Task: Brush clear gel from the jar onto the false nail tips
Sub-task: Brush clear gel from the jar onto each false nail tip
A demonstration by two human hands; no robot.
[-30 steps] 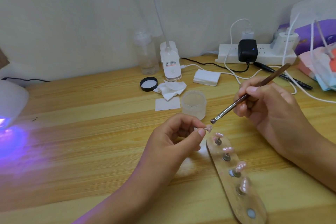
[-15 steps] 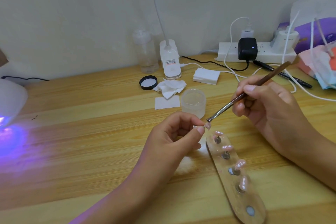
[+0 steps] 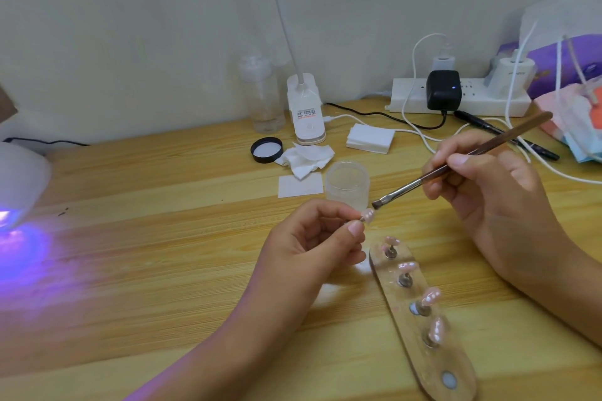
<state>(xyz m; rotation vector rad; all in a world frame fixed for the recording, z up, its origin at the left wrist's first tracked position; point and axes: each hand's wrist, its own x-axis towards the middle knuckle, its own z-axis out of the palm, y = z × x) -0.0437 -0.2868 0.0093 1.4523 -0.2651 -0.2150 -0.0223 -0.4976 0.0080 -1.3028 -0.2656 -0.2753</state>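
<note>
False nail tips (image 3: pixel 430 295) are standing on four pegs of a holder strip (image 3: pixel 456 365), which is lying on the pale wooden table (image 3: pixel 163 238) in front of us. The table is running back to a plain wall (image 3: pixel 130 26), where a power strip (image 3: pixel 475 104) is carrying a black adapter (image 3: pixel 443 89). At the left edge a nail curing lamp (image 3: pixel 19 179) is throwing violet light across the wood. Near the middle the open jar (image 3: pixel 348 185) of clear gel is standing beside a flat wipe (image 3: pixel 301 185), with a crumpled wipe (image 3: pixel 306 158) and a black lid (image 3: pixel 266 149) lying behind them.

We are holding our left hand (image 3: pixel 312 244) raised above the table with the fingers curled. Its thumb and forefinger are pinching the peg of a fifth tip (image 3: pixel 368 215), so the pink tip is sticking out past the fingertips, just in front of the jar. Our right hand (image 3: pixel 488 192) is hovering beyond the strip's far end, gripping a wooden-handled brush (image 3: pixel 404 189) like a pen. The bristles are pointing down and to the left, just beside the held tip. We cannot tell whether they are touching it.
</note>
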